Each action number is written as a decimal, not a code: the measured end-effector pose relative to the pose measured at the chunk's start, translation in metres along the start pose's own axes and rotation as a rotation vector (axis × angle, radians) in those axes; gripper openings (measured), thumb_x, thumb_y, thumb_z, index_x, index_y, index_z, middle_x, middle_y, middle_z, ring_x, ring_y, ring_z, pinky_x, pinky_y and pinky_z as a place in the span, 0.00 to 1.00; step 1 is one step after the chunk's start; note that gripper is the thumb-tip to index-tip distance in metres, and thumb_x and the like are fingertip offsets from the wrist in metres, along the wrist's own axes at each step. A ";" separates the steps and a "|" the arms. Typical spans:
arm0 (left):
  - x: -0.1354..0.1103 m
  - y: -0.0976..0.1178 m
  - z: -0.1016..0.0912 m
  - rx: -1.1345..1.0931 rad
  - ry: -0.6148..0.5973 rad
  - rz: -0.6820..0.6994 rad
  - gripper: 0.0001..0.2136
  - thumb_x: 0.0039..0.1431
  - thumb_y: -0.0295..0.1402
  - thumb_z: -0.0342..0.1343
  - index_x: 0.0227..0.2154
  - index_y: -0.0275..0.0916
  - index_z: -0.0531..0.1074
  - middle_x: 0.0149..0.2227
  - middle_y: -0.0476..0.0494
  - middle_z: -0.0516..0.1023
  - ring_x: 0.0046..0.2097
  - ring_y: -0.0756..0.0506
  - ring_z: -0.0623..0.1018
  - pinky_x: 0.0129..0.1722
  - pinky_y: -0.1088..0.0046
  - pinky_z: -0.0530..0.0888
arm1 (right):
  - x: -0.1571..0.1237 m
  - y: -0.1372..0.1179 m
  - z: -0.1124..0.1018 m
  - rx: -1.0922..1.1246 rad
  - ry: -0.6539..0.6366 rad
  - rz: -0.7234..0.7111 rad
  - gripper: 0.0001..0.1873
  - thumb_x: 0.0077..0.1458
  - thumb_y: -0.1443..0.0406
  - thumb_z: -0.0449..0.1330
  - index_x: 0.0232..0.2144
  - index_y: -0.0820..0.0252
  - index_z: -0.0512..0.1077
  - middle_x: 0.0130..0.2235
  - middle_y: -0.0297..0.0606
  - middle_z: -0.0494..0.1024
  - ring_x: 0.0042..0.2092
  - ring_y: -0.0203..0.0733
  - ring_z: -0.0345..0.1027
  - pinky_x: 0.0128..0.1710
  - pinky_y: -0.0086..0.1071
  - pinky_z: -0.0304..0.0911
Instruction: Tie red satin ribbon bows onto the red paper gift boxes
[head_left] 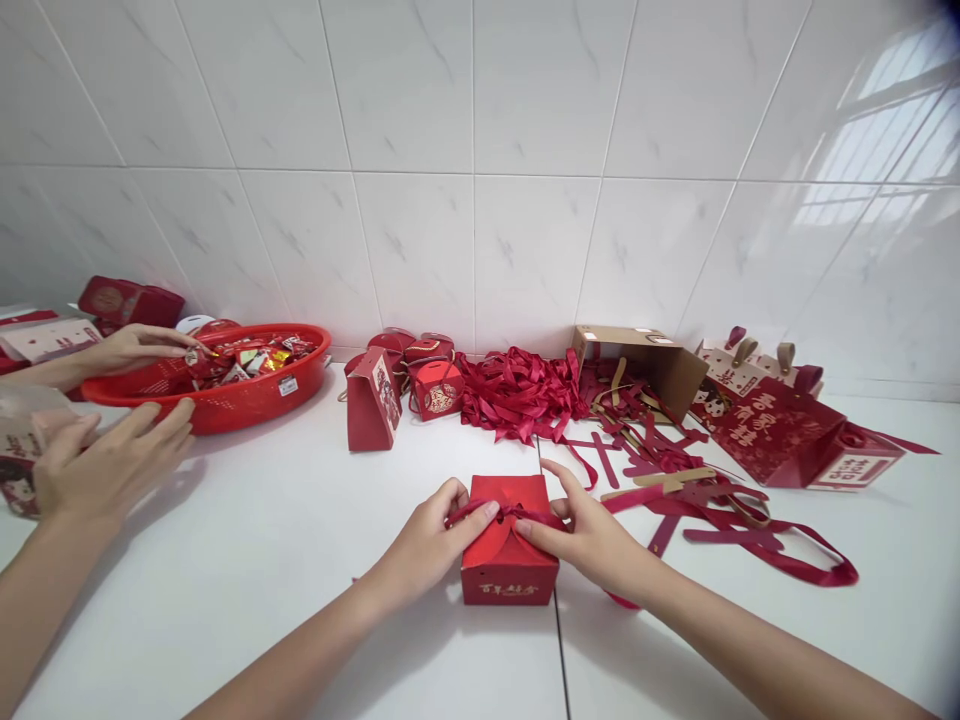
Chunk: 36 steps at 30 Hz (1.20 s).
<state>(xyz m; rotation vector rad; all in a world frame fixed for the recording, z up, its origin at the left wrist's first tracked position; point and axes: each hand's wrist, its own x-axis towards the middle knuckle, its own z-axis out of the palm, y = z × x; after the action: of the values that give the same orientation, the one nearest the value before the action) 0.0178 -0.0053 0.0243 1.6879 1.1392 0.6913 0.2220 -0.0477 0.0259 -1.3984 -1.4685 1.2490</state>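
A red gift box (pixel 510 585) with gold lettering on its front stands on the white table before me. Across its folded top runs a dark red ribbon (pixel 512 510), crossing at the middle. My left hand (pixel 442 530) pinches the ribbon at the box's left side, thumb on the lid near the crossing. On the right side, my right hand (pixel 581 520) closes on the ribbon, its thumb pressed near the centre and its index finger raised. Part of the ribbon hangs out below my right wrist.
At left, a co-worker's hands (pixel 112 460) reach about a red basket (pixel 255 405) of wrapped sweets. Along the wall stand small red boxes (pixel 373 405), a heap of red ribbons (pixel 517 395) and a tipped cardboard box (pixel 679 375) spilling straps. Larger gift boxes (pixel 780 425) lie at right.
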 end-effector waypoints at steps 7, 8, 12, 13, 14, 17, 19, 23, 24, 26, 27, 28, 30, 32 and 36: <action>-0.004 0.008 -0.026 0.290 0.154 0.066 0.13 0.63 0.44 0.41 0.31 0.41 0.61 0.22 0.55 0.59 0.26 0.49 0.61 0.28 0.74 0.60 | -0.008 0.001 -0.019 -0.211 0.114 -0.213 0.26 0.49 0.57 0.63 0.43 0.55 0.52 0.22 0.20 0.52 0.24 0.32 0.48 0.25 0.26 0.47; -0.003 0.009 -0.031 0.328 0.158 0.050 0.11 0.63 0.42 0.41 0.34 0.42 0.61 0.22 0.55 0.59 0.25 0.49 0.60 0.27 0.74 0.59 | -0.009 0.002 -0.021 -0.234 0.129 -0.264 0.23 0.49 0.58 0.63 0.39 0.54 0.52 0.23 0.21 0.53 0.24 0.32 0.49 0.24 0.26 0.48; 0.004 0.012 -0.050 0.423 0.001 -0.027 0.09 0.59 0.40 0.43 0.35 0.43 0.65 0.26 0.51 0.67 0.27 0.48 0.64 0.26 0.75 0.61 | -0.017 0.001 -0.032 -0.425 0.071 -0.498 0.13 0.56 0.64 0.54 0.23 0.57 0.54 0.24 0.29 0.59 0.26 0.34 0.53 0.26 0.29 0.54; 0.007 0.014 -0.054 0.442 -0.067 -0.034 0.09 0.58 0.40 0.45 0.33 0.42 0.66 0.29 0.50 0.70 0.29 0.47 0.66 0.27 0.75 0.62 | -0.019 0.000 -0.033 -0.497 0.040 -0.526 0.16 0.57 0.65 0.52 0.20 0.58 0.55 0.25 0.32 0.61 0.27 0.34 0.55 0.27 0.30 0.55; 0.010 0.016 -0.058 0.457 -0.138 -0.038 0.09 0.56 0.39 0.47 0.31 0.42 0.68 0.31 0.48 0.72 0.30 0.47 0.67 0.28 0.74 0.63 | -0.021 -0.001 -0.035 -0.573 0.019 -0.536 0.17 0.58 0.65 0.52 0.17 0.59 0.56 0.27 0.35 0.64 0.28 0.35 0.58 0.28 0.31 0.57; 0.018 0.029 -0.066 0.455 -0.380 -0.048 0.07 0.48 0.37 0.55 0.23 0.40 0.73 0.27 0.48 0.73 0.28 0.47 0.68 0.27 0.74 0.63 | -0.023 -0.003 -0.035 -0.789 0.060 -0.503 0.17 0.57 0.66 0.52 0.16 0.60 0.64 0.33 0.41 0.69 0.30 0.38 0.64 0.30 0.34 0.62; 0.020 0.040 -0.067 0.421 -0.543 -0.058 0.07 0.45 0.37 0.59 0.20 0.40 0.75 0.22 0.49 0.72 0.25 0.49 0.66 0.25 0.75 0.62 | -0.021 -0.003 -0.033 -0.906 0.152 -0.508 0.17 0.57 0.66 0.53 0.17 0.60 0.68 0.34 0.43 0.70 0.31 0.40 0.66 0.31 0.35 0.63; 0.013 0.058 -0.053 0.196 -0.568 -0.020 0.13 0.50 0.43 0.56 0.24 0.40 0.79 0.20 0.50 0.65 0.22 0.52 0.56 0.21 0.75 0.56 | -0.011 -0.004 -0.028 -0.924 0.431 -0.671 0.19 0.58 0.68 0.52 0.17 0.60 0.71 0.31 0.43 0.71 0.30 0.41 0.66 0.31 0.36 0.63; 0.010 0.059 -0.047 0.135 -0.502 -0.023 0.15 0.52 0.45 0.54 0.27 0.40 0.79 0.20 0.50 0.63 0.21 0.52 0.55 0.21 0.75 0.56 | -0.008 -0.006 -0.027 -0.876 0.486 -0.724 0.19 0.58 0.68 0.52 0.17 0.59 0.71 0.31 0.43 0.72 0.31 0.40 0.66 0.30 0.35 0.63; 0.005 0.059 -0.035 0.061 -0.353 -0.009 0.17 0.55 0.46 0.53 0.33 0.39 0.79 0.20 0.50 0.63 0.22 0.52 0.57 0.22 0.75 0.59 | -0.005 -0.011 -0.023 -0.732 0.529 -0.789 0.17 0.56 0.68 0.53 0.17 0.59 0.72 0.31 0.41 0.72 0.30 0.39 0.66 0.29 0.33 0.62; 0.003 0.057 -0.029 0.047 -0.285 0.026 0.17 0.56 0.45 0.52 0.35 0.39 0.79 0.22 0.49 0.65 0.24 0.51 0.60 0.24 0.75 0.61 | -0.003 -0.014 -0.020 -0.645 0.517 -0.786 0.16 0.55 0.68 0.55 0.17 0.58 0.72 0.31 0.40 0.72 0.30 0.38 0.66 0.29 0.32 0.62; 0.001 0.054 -0.023 0.050 -0.216 0.078 0.16 0.57 0.44 0.52 0.37 0.39 0.78 0.24 0.48 0.67 0.26 0.50 0.63 0.26 0.75 0.63 | -0.002 -0.017 -0.017 -0.557 0.488 -0.758 0.14 0.54 0.68 0.56 0.18 0.58 0.73 0.31 0.39 0.72 0.30 0.38 0.66 0.29 0.32 0.62; -0.002 0.049 -0.012 0.126 -0.087 0.205 0.14 0.59 0.40 0.50 0.36 0.41 0.78 0.29 0.47 0.68 0.28 0.49 0.66 0.27 0.75 0.65 | 0.000 -0.021 -0.009 -0.393 0.390 -0.648 0.11 0.52 0.67 0.58 0.20 0.57 0.76 0.31 0.38 0.72 0.31 0.38 0.67 0.30 0.32 0.63; -0.005 0.044 -0.003 0.272 0.016 0.313 0.13 0.60 0.35 0.47 0.32 0.40 0.77 0.30 0.46 0.67 0.28 0.50 0.67 0.25 0.75 0.65 | 0.002 -0.022 -0.001 -0.260 0.294 -0.528 0.08 0.51 0.66 0.60 0.23 0.56 0.77 0.31 0.38 0.73 0.33 0.39 0.68 0.31 0.31 0.64; -0.006 0.037 0.008 0.551 0.118 0.471 0.13 0.57 0.26 0.43 0.31 0.39 0.74 0.35 0.44 0.68 0.30 0.49 0.70 0.27 0.74 0.67 | 0.007 -0.020 0.012 -0.114 0.222 -0.406 0.07 0.49 0.65 0.61 0.24 0.57 0.78 0.31 0.38 0.73 0.34 0.40 0.68 0.33 0.32 0.65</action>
<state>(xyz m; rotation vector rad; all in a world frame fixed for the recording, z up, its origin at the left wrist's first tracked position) 0.0355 -0.0184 0.0553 2.4587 1.0810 0.8190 0.2041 -0.0412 0.0410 -1.1880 -1.5855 0.7443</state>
